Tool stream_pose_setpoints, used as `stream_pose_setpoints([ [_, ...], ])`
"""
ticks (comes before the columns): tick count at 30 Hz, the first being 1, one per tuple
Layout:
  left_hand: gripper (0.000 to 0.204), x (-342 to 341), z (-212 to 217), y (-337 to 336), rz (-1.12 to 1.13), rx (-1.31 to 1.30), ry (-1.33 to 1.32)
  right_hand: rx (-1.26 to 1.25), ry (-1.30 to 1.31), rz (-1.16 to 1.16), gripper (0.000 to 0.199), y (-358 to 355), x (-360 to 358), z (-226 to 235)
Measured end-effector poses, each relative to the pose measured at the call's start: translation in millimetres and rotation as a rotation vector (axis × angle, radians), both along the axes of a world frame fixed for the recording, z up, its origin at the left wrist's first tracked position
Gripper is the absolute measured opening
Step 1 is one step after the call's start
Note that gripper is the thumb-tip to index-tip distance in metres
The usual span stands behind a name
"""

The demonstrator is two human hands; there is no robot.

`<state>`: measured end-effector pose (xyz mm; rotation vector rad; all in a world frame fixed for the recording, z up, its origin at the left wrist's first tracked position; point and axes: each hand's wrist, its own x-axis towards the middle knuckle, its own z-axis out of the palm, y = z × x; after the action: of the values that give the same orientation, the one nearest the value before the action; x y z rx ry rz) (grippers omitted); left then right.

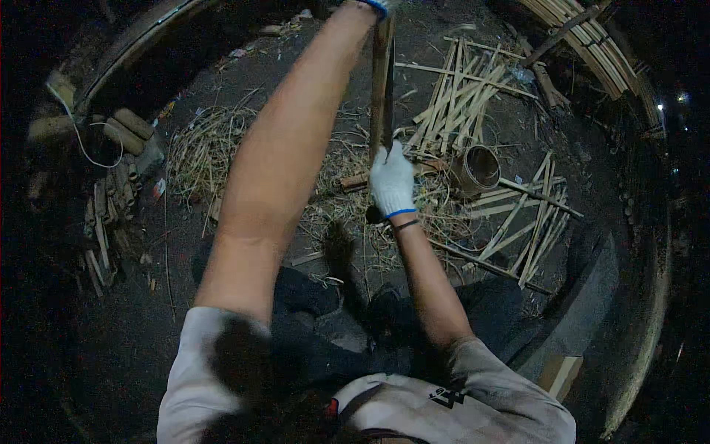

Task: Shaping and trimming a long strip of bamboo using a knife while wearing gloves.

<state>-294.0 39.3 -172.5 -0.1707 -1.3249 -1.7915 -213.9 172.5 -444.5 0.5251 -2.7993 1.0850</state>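
Observation:
My right hand (392,177), in a white knit glove with a blue cuff, is closed round the lower part of a dark upright pole (382,81), which looks like wood or bamboo. My left arm reaches up to the far edge of the view. Of my left hand (377,5) only the glove's blue-edged cuff shows, close to the pole's upper part; its fingers are out of sight. Below and around my right hand lies a tangle of thin shavings (325,189). What the pole's lower end touches is hidden by my hand.
Split bamboo strips (451,96) lie crisscrossed at the far right, with more strips (543,214) nearer. A round container (479,169) stands between them. Shavings are heaped (207,152) on the left, beside short cut pieces (103,222). A slat bundle (584,44) rests at the upper right.

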Motion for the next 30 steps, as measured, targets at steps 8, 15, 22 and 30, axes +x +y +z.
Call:
stream_pose_setpoints([
  [8, 0.050, -8, 4, -16, 0.078, 0.080, -0.108, 0.078, -0.052, 0.078, 0.025, 12, -24, -41],
  [15, 0.052, -26, 3, -28, 0.097, 0.097, -0.076, 0.230, 0.039, 0.223, 0.029, 31, -46, -131],
  [22, 0.050, -30, 4, -23, 0.080, 0.128, -0.017, 0.171, -0.212, -0.063, 0.030, 39, -22, -159],
  [30, 0.048, -6, -5, -65, -0.113, 0.019, 0.065, 0.290, -0.287, 0.145, 0.029, 13, -2, -110],
])
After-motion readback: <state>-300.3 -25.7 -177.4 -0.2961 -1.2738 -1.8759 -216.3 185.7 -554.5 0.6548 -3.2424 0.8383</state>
